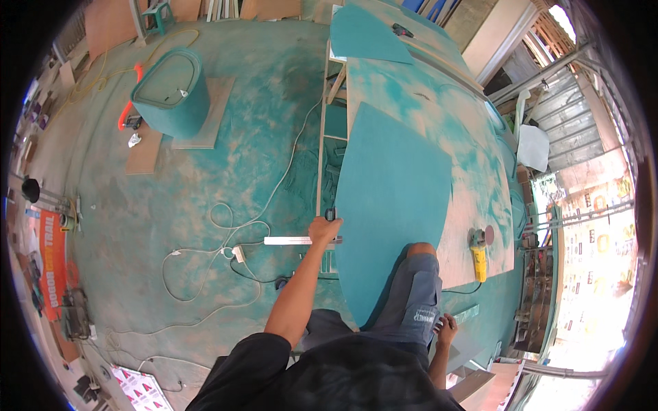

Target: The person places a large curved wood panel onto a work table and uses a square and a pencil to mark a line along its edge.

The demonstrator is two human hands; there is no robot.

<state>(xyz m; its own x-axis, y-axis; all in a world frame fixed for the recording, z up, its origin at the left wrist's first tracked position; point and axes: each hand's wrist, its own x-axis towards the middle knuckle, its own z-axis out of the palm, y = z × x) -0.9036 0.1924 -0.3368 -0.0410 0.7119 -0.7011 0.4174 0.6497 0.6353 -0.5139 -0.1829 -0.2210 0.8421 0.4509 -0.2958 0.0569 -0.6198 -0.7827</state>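
Note:
A large teal panel [394,178] with a curved left edge lies on the worktable, and my right knee rests on it. At that edge, my left hand [323,231] is closed around a white bar [288,240], which sticks out to the left over the floor. A small black part [330,214] shows just above my fingers; whether it belongs to the bar I cannot tell. My right hand [447,330] hangs beside my right thigh, loosely curled with the fingers apart and no clear object in it.
A yellow angle grinder [478,257] with a round disc lies at the table's right. Another teal panel [370,34] and a dark power tool [402,30] are at the far end. A teal tub [175,92] stands on boards at left. A white cord [226,226] loops across the floor.

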